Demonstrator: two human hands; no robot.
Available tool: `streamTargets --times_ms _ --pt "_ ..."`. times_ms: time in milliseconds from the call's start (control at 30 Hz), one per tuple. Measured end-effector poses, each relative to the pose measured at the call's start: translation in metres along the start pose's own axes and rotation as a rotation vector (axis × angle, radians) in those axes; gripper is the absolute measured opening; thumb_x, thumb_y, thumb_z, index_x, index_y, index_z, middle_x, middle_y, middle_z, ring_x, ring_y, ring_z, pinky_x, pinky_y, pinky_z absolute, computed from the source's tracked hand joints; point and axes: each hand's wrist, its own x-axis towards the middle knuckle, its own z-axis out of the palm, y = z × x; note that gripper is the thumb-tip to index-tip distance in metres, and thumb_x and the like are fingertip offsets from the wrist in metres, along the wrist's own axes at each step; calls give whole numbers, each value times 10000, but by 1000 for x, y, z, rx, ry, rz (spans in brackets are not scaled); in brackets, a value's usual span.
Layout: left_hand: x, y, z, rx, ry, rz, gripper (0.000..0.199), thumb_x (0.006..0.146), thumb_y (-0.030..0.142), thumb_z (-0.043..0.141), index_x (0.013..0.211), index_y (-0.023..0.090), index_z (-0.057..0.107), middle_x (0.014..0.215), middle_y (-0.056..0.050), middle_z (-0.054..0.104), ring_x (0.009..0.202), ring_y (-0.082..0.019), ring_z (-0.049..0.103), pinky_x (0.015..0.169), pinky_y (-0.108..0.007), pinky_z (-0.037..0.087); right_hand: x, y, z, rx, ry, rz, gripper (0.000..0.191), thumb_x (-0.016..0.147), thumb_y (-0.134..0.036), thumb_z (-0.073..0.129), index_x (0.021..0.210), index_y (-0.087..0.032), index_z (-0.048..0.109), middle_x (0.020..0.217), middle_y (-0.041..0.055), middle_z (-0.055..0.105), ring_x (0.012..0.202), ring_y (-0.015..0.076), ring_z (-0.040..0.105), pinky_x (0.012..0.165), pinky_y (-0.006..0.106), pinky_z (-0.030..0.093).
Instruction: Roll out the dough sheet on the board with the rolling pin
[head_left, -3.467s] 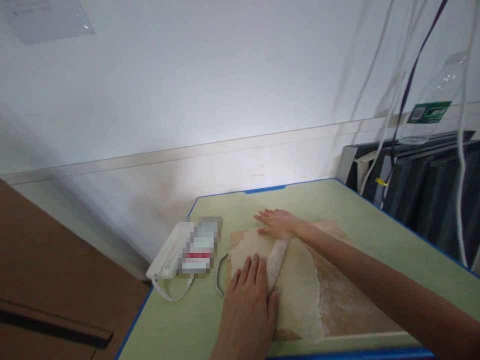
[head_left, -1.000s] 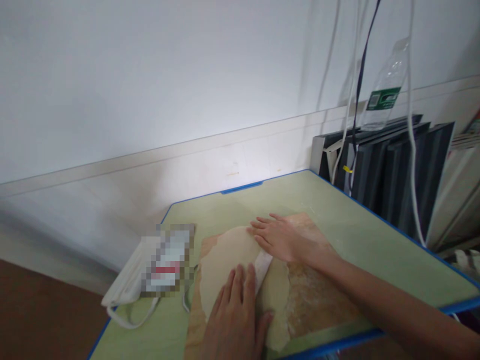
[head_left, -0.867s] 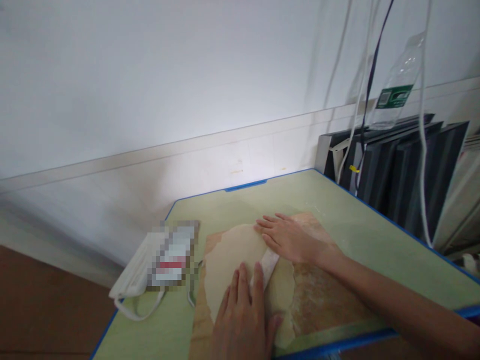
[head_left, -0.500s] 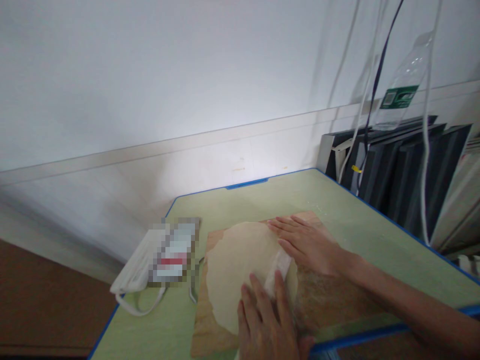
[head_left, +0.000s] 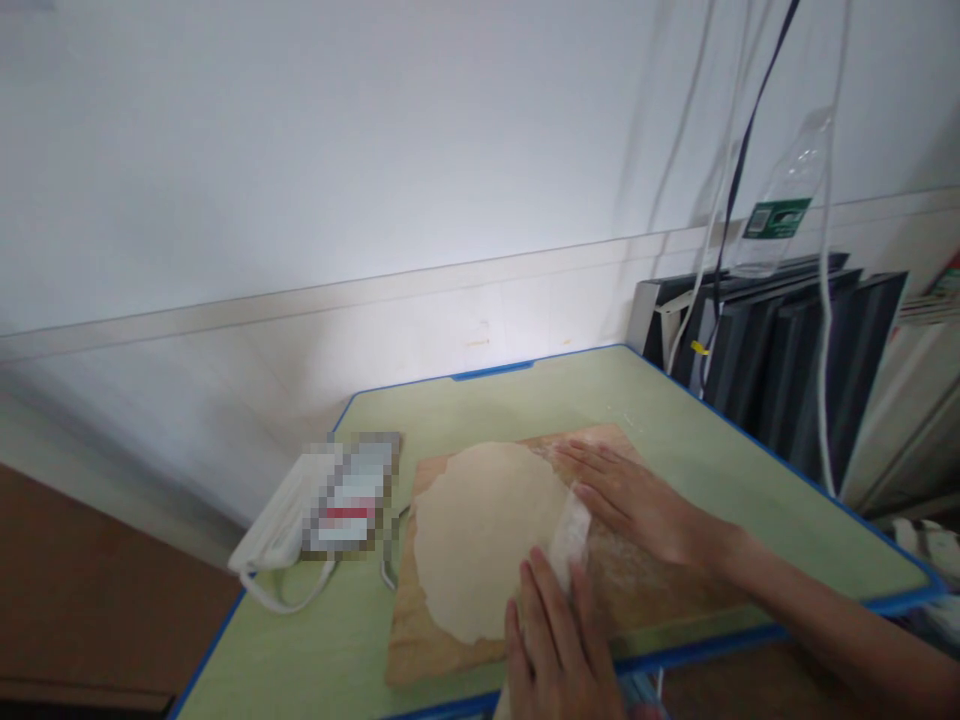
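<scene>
A thin, round sheet of dough (head_left: 480,540) lies on a wooden board (head_left: 420,655), its right edge reaching the hands. A pale rolling pin (head_left: 571,535) runs slantwise along that edge; most of it is hidden under the hands. My left hand (head_left: 559,645) rests palm down over its near end, fingers stretched out. My right hand (head_left: 634,500) lies flat over the far end, fingers extended towards the board's back edge. Neither hand's fingers wrap round the pin.
The light green table (head_left: 540,400) has a blue edge. Left of the board lie a white strapped case (head_left: 274,535) and a blurred-out phone-like item (head_left: 356,495). Dark panels (head_left: 780,330), hanging cables (head_left: 825,300) and a plastic bottle (head_left: 784,205) are at the right, by the wall.
Both hands and the rolling pin have moved right and slightly nearer to me, from over the dough to its right edge. More of the dough shows. The view has shifted slightly.
</scene>
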Motion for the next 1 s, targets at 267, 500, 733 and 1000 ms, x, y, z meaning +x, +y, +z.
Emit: streamTargets --times_ms 267,500,733,1000 --pt "43 -58 -18 -173 -381 33 600 791 334 520 1295 53 357 1267 -201 469 1151 -289 462 898 -403 435 70 -13 17 -177 -83 -73 444 913 -288 235 1251 -126 473 1316 113 450 1229 220 373 1022 458 253" --pt "37 -67 -16 -241 -381 63 636 807 373 504 1315 40 313 1283 -229 438 1188 -313 416 917 -438 409 76 -21 17 -198 -67 -102 414 896 -251 282 1230 -125 490 1290 120 481 1207 225 405 1008 485 259" --pt "16 -30 -4 -148 -255 -11 771 709 412 617 1332 74 316 1199 -238 504 1086 -369 495 824 -474 463 35 -13 10 -73 42 -70 425 913 -292 241 1200 -148 519 1269 97 510 1182 199 428 1024 467 250" --pt "2 14 -1 -25 -100 -74 555 729 282 601 1243 115 476 1168 -187 558 1031 -359 542 800 -488 487 -2 -8 8 -48 62 9 472 915 -343 233 1299 -137 414 1329 111 435 1254 212 335 1041 480 247"
